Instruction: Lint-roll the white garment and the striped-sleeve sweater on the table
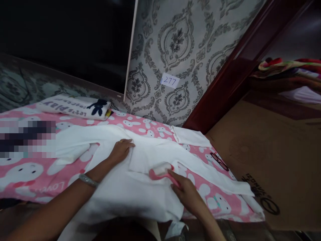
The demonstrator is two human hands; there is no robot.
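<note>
One white garment (140,189) | left hand (122,150) on it (grip unclear) | right hand (186,193) gripping pink roller (162,169) over it

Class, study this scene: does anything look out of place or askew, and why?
A pale scrap shows below the white garment, beyond the near edge of the pink cloth. It looks crumpled and stray, unlike the folded printed cloth, though its identity is unclear. Nothing appears spilled or damaged.
</note>
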